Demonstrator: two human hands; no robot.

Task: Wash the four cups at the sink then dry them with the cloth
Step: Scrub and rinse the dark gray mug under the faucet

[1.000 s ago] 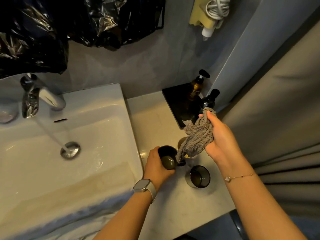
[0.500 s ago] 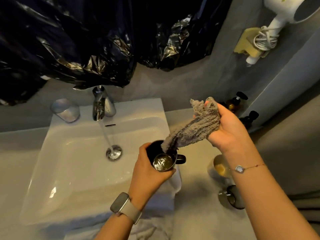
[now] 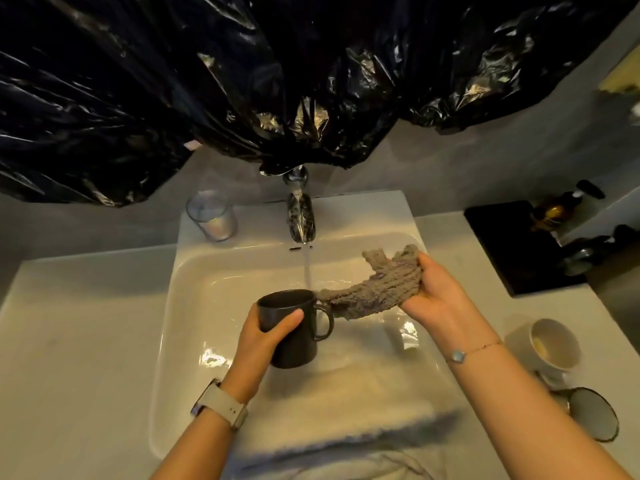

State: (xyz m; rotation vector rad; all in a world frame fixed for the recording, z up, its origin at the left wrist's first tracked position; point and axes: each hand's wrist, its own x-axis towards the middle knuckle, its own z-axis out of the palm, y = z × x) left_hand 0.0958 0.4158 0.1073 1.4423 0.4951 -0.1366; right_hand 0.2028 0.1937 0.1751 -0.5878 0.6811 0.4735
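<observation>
While water is running from the tap [image 3: 300, 216] in a thin stream into the white sink [image 3: 214, 278], the scene is reading like this from the left. A clear glass tumbler [image 3: 212, 215] is standing on the sink's back ledge, left of the tap and well apart from the hands. Black plastic sheeting [image 3: 242, 81] is hanging across the wall above.

The left hand [image 3: 265, 336], with a pale watch [image 3: 221, 405] on its wrist, is gripping a dark mug [image 3: 294, 327] over the basin, fingers and thumb curling round its body. The mug is tilting slightly, its mouth facing up and away, its handle pointing to the right. The stream is falling just beside or onto the mug's far rim; which of the two is hard to tell.

A grey knitted cloth [image 3: 374, 289] is stretching from the mug's rim, near the handle, up and right into the right hand [image 3: 434, 294], which is holding the bunched end with fingers closing round it. A thin bracelet [image 3: 471, 351] is sitting on that wrist.

On the counter [image 3: 69, 341] right of the sink, a pale cup [image 3: 556, 344] is standing upright, and a dark glass cup [image 3: 592, 414] is standing just beside it, nearer the camera. Further back, a black tray [image 3: 512, 247] is carrying pump bottles [image 3: 557, 211], blurred at the edge.
</observation>
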